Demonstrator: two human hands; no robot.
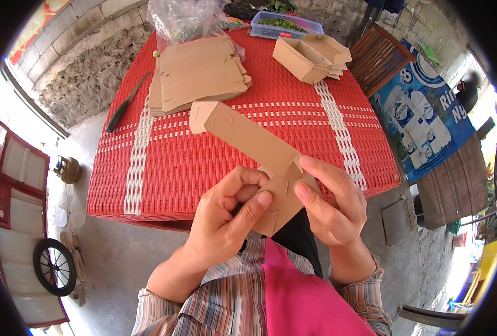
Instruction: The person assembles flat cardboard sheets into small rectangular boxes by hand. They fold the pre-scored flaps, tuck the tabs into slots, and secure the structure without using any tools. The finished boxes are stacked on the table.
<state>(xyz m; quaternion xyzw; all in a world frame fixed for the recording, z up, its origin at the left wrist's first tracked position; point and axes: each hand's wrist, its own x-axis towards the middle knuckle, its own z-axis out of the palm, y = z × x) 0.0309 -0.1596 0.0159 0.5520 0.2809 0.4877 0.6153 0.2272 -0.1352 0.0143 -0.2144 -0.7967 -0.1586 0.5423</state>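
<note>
A partly folded brown cardboard box (254, 140) is held between my two hands above the near edge of the table. Its long panel reaches up and to the left, ending in a pale flap. My left hand (231, 204) pinches the lower part, thumb on the front face and fingers curled behind. With thumb and forefinger, my right hand (335, 204) grips the upper right side near a folded corner. Slits show in the card. Farther off, a stack of flat cardboard box blanks (198, 73) lies on the table, and several folded boxes (302, 59) stand nested at the back right.
The table has a red and white woven cover (203, 179). A dark-handled knife (126, 103) lies at its left edge. At the back are a clear plastic bag (184, 22) and a plastic container (286, 27) of chopped greens. A wooden chair (380, 56) stands to the right.
</note>
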